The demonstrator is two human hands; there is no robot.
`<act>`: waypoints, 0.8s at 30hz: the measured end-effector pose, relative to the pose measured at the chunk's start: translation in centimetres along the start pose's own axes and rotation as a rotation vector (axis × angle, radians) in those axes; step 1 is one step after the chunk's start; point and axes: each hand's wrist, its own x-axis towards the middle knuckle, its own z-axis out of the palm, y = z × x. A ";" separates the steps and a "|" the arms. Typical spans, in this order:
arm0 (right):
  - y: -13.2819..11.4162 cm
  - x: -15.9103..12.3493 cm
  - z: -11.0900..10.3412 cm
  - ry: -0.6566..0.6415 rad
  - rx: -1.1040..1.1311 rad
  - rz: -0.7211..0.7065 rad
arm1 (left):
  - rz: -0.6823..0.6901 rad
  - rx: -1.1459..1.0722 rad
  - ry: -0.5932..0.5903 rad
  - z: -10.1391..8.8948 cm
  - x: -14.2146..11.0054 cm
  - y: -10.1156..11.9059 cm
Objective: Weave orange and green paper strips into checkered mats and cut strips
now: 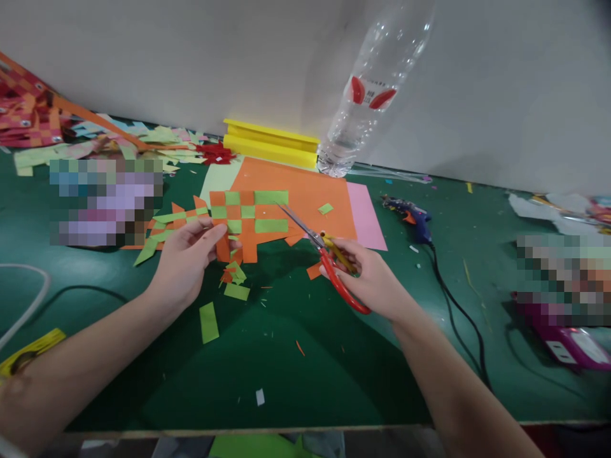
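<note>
Between its thumb and fingers, my left hand (188, 257) pinches a small woven paper piece (233, 211) of orange and green strips. Loose strip ends stick out of the weave to the right and downward. My right hand (365, 273) is closed around scissors (312, 235) with one red and one yellow handle. Their blades look nearly together, and the tips are by the free end of the upper green strip. Another orange and green woven piece (184, 216) lies behind my left hand, partly hidden by it. Under the work are large orange paper sheets (305, 184).
A tall clear bottle (341, 140) leans beside a folded yellow paper strip (270, 143). On the right lies a blue glue gun (415, 222) with a black cord. Paper scraps (209, 322) dot the green table (334, 381). A magenta power strip (568, 340) is at far right.
</note>
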 end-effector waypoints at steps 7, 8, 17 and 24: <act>-0.4 -0.1 0.0 -0.074 0.141 0.031 | -0.053 0.051 -0.024 0.3 -0.4 0.2; -0.5 -0.1 0.0 -0.077 0.154 0.026 | -0.059 0.057 -0.026 0.4 -0.4 0.2; 0.1 -0.1 -0.1 -0.126 0.219 0.012 | -0.073 0.049 -0.020 0.6 -0.5 0.4; 0.1 -0.1 0.1 -0.021 0.177 0.035 | -0.055 0.019 -0.004 0.5 -0.4 0.2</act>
